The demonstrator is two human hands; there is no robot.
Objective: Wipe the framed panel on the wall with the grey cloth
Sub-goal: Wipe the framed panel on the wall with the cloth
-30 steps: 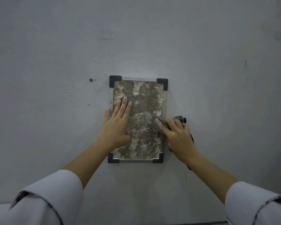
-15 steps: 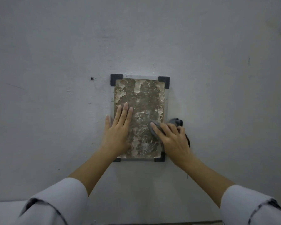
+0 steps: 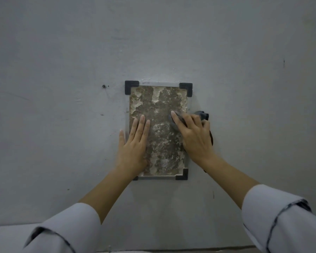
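Note:
The framed panel (image 3: 159,99) hangs on the grey wall, a mottled brown and beige rectangle with dark corner brackets. My left hand (image 3: 135,143) lies flat on the panel's lower left, fingers straight and pointing up, thumb out on the wall. My right hand (image 3: 193,136) presses the grey cloth (image 3: 202,115) against the panel's right side at mid height. Its index finger is stretched up and left, and its outer fingers curl over the cloth. Most of the cloth is hidden under this hand; a bunch pokes out past the frame's right edge.
A small dark screw or hole (image 3: 104,86) sits in the wall left of the panel's top. The wall (image 3: 244,70) around the frame is plain grey with small marks. A pale ledge (image 3: 7,236) shows at the lower left.
My right hand slid the cloth down the panel's right side, then back up to mid height. My left hand has stayed flat on the lower left.

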